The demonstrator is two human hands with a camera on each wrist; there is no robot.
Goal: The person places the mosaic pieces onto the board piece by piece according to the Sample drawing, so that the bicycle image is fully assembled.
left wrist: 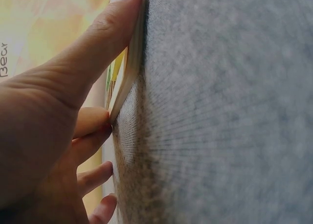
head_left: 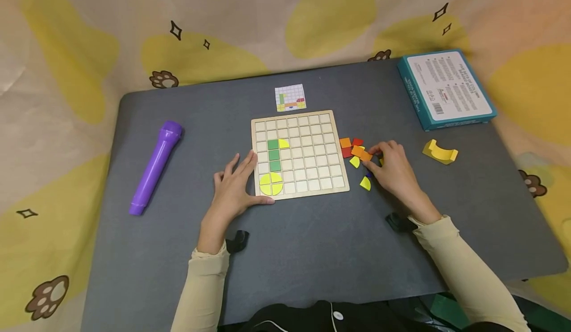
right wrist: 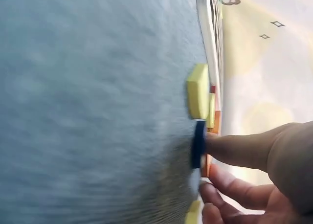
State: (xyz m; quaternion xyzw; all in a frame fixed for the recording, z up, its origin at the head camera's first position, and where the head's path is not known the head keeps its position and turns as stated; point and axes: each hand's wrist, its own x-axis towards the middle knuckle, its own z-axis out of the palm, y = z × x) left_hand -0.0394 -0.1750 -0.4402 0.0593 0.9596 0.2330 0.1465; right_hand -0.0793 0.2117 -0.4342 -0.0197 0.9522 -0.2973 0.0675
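In the head view, a wooden grid board [head_left: 300, 154] lies on the table with green squares [head_left: 274, 155], a yellow circle of quarter pieces [head_left: 270, 184] and one more yellow quarter piece [head_left: 283, 143] on its left side. My left hand [head_left: 234, 186] spreads round the board's lower left corner, thumb along the near edge and fingertips at the left edge. Right of the board, my right hand [head_left: 394, 171] pinches an orange square tile [head_left: 366, 156] between thumb and fingers at a loose pile. A blue piece [right wrist: 198, 144] stands out by the thumb in the right wrist view.
Red tiles [head_left: 346, 152] and yellow quarter pieces [head_left: 365, 183] lie about the pile. Behind the board is a pattern card [head_left: 290, 97]. A purple microphone-shaped object [head_left: 156, 168] lies left; a teal box [head_left: 447, 90] and a yellow arched block [head_left: 440, 152] are at right.
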